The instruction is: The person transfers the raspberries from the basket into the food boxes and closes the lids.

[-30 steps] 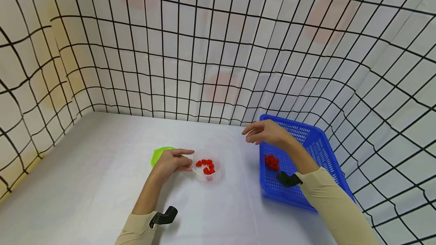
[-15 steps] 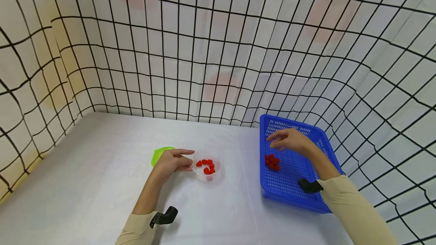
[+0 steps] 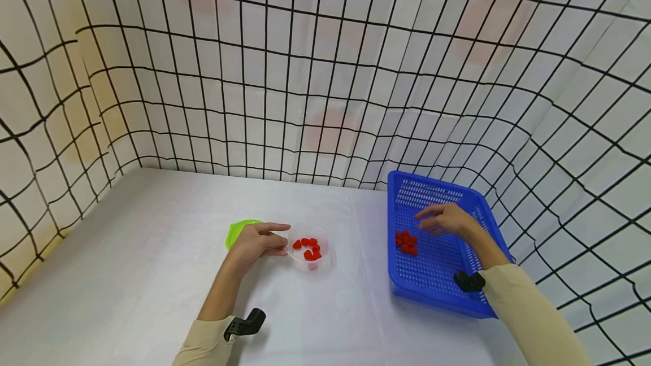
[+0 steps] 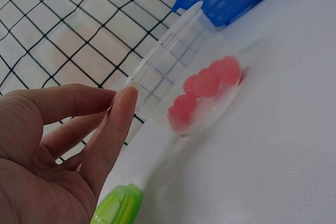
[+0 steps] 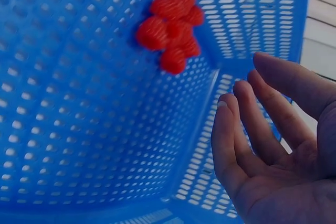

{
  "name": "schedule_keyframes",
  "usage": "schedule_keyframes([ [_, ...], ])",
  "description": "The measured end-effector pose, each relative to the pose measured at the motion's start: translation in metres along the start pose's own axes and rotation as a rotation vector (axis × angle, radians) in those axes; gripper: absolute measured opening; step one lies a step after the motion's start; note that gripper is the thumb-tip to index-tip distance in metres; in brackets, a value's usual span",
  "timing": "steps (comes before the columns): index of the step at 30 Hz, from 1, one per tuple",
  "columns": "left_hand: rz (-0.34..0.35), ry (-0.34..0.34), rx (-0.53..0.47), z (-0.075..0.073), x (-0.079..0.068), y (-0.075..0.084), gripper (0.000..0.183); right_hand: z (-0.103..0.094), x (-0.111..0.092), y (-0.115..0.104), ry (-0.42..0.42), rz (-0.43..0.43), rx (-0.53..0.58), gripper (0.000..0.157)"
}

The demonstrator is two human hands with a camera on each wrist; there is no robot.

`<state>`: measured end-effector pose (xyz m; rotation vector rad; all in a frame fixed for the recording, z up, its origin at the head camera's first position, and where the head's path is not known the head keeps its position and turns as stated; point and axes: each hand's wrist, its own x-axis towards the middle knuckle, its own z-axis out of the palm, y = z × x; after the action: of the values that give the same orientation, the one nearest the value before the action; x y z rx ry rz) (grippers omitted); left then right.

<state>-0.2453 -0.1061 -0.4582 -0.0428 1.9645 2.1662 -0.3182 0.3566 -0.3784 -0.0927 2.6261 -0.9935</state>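
Note:
My left hand (image 3: 252, 246) pinches the rim of a clear round plastic tub (image 4: 167, 59) between thumb and fingers. Inside the tub lie several small red raspberry-like berries (image 3: 311, 255), pinkish through its wall in the left wrist view. Over the blue slotted basket (image 3: 438, 296) hovers my right hand (image 3: 443, 220), its fingers loosely bent with nothing between them. A cluster of similar red berries (image 5: 170, 30) sits on the basket floor, left of the right hand in the head view and apart from its fingertips.
A bright green lid-like piece (image 3: 235, 234) lies on the white table (image 3: 152, 275), partly hidden behind my left hand. Black grid netting (image 3: 264, 72) over pale sheeting encloses the back and both sides. The basket stands close to the right-hand netting.
My right hand has moved right from the basket's left rim to over its inside, then a little lower toward the berries. The left hand and tub have stayed in place.

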Motion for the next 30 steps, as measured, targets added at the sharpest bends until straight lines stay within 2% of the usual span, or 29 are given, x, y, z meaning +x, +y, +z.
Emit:
schedule_keyframes([
  [5,0.005,0.006,-0.005,-0.001,0.001,-0.001,0.036,0.000,0.006,0.009,-0.016,0.004,-0.009,0.043],
  [15,-0.007,0.012,0.006,0.000,0.003,-0.002,0.035,0.004,0.017,0.025,-0.049,0.023,-0.013,0.034],
  [30,-0.013,0.012,-0.005,0.000,0.002,-0.001,0.037,0.014,0.028,0.028,-0.101,0.055,-0.088,0.032],
])
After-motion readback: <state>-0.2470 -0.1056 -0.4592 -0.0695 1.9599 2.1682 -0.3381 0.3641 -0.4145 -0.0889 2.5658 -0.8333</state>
